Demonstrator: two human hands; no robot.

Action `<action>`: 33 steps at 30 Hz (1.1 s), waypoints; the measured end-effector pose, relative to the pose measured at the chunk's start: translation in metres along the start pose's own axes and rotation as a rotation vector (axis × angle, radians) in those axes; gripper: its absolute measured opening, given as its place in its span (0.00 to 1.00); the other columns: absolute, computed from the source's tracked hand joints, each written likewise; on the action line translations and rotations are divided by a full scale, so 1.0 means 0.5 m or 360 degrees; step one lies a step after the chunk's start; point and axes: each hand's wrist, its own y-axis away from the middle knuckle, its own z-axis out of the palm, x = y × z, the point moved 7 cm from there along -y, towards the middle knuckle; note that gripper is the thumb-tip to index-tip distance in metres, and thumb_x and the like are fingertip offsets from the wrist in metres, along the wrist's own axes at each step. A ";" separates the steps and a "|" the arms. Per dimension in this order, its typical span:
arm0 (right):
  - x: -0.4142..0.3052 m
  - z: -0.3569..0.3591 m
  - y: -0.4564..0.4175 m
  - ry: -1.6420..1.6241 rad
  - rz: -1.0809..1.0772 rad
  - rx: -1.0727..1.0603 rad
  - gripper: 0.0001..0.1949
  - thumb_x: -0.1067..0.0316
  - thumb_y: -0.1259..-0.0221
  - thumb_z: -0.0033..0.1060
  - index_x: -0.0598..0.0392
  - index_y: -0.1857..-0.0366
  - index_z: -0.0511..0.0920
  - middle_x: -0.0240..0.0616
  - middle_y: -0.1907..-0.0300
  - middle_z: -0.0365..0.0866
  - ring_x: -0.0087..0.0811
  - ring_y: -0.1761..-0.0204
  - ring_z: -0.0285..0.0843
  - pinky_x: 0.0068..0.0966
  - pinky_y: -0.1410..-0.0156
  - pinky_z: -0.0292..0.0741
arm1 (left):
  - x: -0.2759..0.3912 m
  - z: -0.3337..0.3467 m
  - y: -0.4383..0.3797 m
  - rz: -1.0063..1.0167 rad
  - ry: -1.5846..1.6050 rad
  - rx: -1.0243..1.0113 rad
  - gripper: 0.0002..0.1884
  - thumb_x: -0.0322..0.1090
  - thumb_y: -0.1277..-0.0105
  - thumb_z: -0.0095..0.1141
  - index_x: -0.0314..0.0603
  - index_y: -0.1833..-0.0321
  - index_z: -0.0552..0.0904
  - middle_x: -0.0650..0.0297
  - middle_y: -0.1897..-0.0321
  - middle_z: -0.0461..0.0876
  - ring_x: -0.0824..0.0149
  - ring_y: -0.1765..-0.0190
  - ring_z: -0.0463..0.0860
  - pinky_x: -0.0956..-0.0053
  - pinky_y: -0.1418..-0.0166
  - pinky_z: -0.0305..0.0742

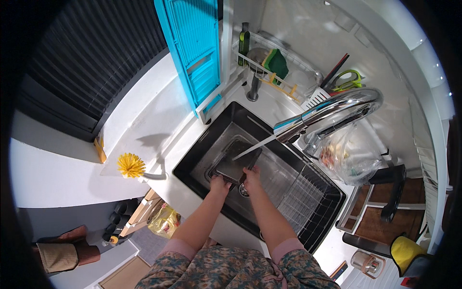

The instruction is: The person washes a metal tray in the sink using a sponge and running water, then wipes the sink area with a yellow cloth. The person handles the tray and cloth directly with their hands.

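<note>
My left hand (219,185) and my right hand (252,177) grip a dark, rectangular pan or tray (229,168) by its near edge and its right side. It is held tilted inside a black sink (193,150). Water (255,147) runs from the chrome pull-out faucet (292,129) onto the pan. The fingers beneath the pan are partly hidden. Just below my hands, the metal drain (244,190) shows in the sink floor. A wire rack (303,197) spans the right end of the sink.
A wire caddy (267,70) behind the sink holds a green-and-yellow sponge (276,64). Nearby are a plastic bag of scraps (346,155), green-handled scissors (348,81) and wooden boards in a rack (389,220). A yellow-bristled brush (131,165) stands left. A blue shutter panel (195,54) rises behind.
</note>
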 end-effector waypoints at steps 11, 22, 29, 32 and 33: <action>-0.011 -0.039 -0.016 -0.0344 0.0164 -0.0047 0.35 0.83 0.44 0.57 0.32 0.38 0.55 0.41 0.48 0.74 0.42 0.48 0.76 0.50 0.49 0.75 | -0.041 0.033 -0.114 -0.0171 0.0143 -0.0021 0.14 0.37 0.22 0.31 0.51 0.40 0.69 0.60 0.40 0.73 0.56 0.39 0.74 0.55 0.35 0.72; 0.067 0.053 -0.003 -0.0053 0.0373 -0.0170 0.38 0.72 0.43 0.66 0.42 0.31 0.54 0.39 0.47 0.75 0.39 0.53 0.79 0.41 0.48 0.76 | 0.108 0.022 -0.062 0.0476 0.0072 -0.0197 0.09 0.35 0.24 0.41 0.47 0.46 0.71 0.64 0.48 0.78 0.62 0.47 0.77 0.64 0.41 0.73; 0.079 0.092 0.005 0.0079 0.0459 -0.0483 0.32 0.70 0.40 0.63 0.49 0.32 0.59 0.36 0.53 0.76 0.36 0.55 0.78 0.35 0.53 0.78 | 0.159 0.037 -0.003 0.0682 -0.0085 -0.0333 0.10 0.33 0.23 0.40 0.43 0.46 0.72 0.64 0.51 0.79 0.67 0.51 0.79 0.69 0.45 0.74; 0.093 0.055 0.012 0.0228 0.0523 -0.0579 0.29 0.69 0.38 0.61 0.52 0.34 0.62 0.35 0.54 0.76 0.35 0.55 0.78 0.33 0.54 0.77 | 0.173 0.043 0.058 0.0722 -0.0280 -0.0303 0.09 0.32 0.24 0.40 0.41 0.47 0.73 0.64 0.54 0.80 0.69 0.53 0.79 0.73 0.47 0.75; 0.093 0.050 0.028 0.0310 0.0530 -0.0561 0.27 0.68 0.37 0.60 0.52 0.34 0.62 0.35 0.54 0.76 0.34 0.54 0.78 0.33 0.54 0.77 | 0.183 0.030 0.070 0.0753 -0.0332 -0.0271 0.09 0.32 0.24 0.41 0.41 0.47 0.74 0.64 0.55 0.80 0.70 0.54 0.79 0.73 0.48 0.75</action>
